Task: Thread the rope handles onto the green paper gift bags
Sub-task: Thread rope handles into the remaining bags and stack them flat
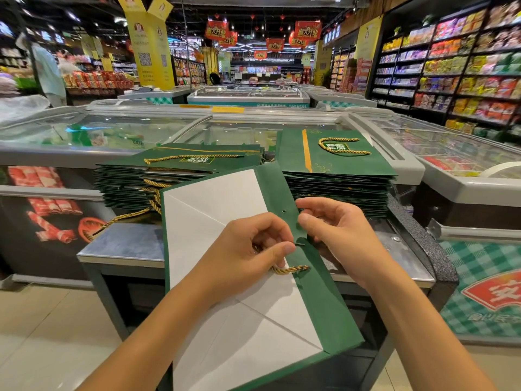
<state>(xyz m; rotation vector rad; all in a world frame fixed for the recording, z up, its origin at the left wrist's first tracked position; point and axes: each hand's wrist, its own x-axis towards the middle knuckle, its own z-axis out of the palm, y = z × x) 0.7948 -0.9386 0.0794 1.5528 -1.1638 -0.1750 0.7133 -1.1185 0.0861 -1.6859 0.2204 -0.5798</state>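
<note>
Green paper bag (pixel 318 300): light, stiff, creases easily, held up between both hands. Left hand (pixel 253 249) pinches the gold rope (pixel 290 269) near its tip, at the rim. Right hand (pixel 338 230) grips the rim opposite. Rope is limp, so hold it close to the tip. Spare hole (pixel 284 211) lies above the pinch.

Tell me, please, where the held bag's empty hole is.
Centre of the head view: the hole sits on the bag's green rim, just left of the right hand and above the left hand.

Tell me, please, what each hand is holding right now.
Left hand: pinching the end of the gold rope.
Right hand: pinching the folded rim of the green bag.
</note>
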